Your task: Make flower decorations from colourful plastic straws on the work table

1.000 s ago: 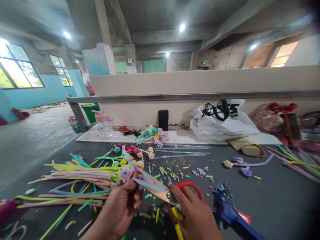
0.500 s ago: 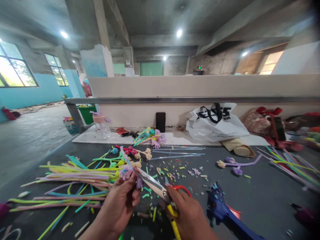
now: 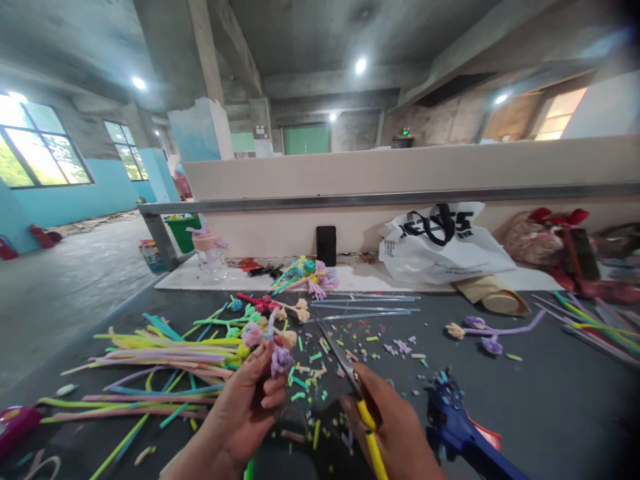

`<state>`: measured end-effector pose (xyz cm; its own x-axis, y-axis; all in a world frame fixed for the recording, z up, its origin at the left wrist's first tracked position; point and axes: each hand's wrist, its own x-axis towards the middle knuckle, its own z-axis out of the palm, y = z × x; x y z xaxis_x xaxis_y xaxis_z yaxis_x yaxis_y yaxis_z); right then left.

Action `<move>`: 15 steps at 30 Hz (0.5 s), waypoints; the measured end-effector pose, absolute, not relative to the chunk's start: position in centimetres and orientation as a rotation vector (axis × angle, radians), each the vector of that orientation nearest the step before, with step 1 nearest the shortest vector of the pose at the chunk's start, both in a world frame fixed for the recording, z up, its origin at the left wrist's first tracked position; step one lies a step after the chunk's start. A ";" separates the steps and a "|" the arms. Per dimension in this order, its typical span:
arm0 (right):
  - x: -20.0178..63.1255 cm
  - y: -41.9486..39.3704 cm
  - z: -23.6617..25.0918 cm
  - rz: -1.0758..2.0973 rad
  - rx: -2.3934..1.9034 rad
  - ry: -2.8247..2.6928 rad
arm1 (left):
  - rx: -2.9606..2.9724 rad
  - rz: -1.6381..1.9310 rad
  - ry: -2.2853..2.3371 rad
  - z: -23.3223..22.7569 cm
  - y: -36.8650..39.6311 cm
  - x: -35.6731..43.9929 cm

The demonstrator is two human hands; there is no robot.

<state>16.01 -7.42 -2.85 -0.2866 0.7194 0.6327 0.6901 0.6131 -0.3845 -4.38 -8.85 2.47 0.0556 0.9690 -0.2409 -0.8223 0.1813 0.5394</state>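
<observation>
My left hand point(image 3: 245, 400) pinches a small fuzzy pipe-cleaner flower point(image 3: 277, 357) with pink and purple tufts, held up over the dark table point(image 3: 550, 400). My right hand point(image 3: 393, 427) grips scissors point(image 3: 350, 377) with a yellow and red handle; the blades are closed and point away, to the right of the flower and apart from it. Cut coloured scraps point(image 3: 350, 340) lie scattered just beyond both hands.
A heap of long coloured pipe cleaners point(image 3: 160, 353) lies at left. Finished flowers point(image 3: 305, 273) sit near a black phone point(image 3: 326, 245) leaning on the wall. A white plastic bag point(image 3: 440, 247), a blue tool point(image 3: 460, 427) at right, and a lidded jar point(image 3: 207, 250) are also there.
The scissors have pulled away from the flower and swung edge-on, blades closed. My left hand has turned the flower, so a purple tuft now hangs toward me.
</observation>
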 end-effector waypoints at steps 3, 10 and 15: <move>16.1 -7.3 -3.1 0.071 -1.093 -2.033 | 0.234 1.324 0.615 2.3 -8.9 -4.3; 16.2 -7.2 -2.8 0.046 -1.147 -2.025 | 0.499 1.384 0.941 1.9 -8.6 -3.9; 16.1 -7.4 -2.5 0.130 -1.170 -2.045 | 0.780 1.397 1.177 2.4 -8.8 -4.0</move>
<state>16.08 -7.42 -2.48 -0.2891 0.7734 0.5642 0.6959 0.5745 -0.4309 -4.03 -8.82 2.35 -0.1873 0.9701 -0.1542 -0.3164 0.0890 0.9444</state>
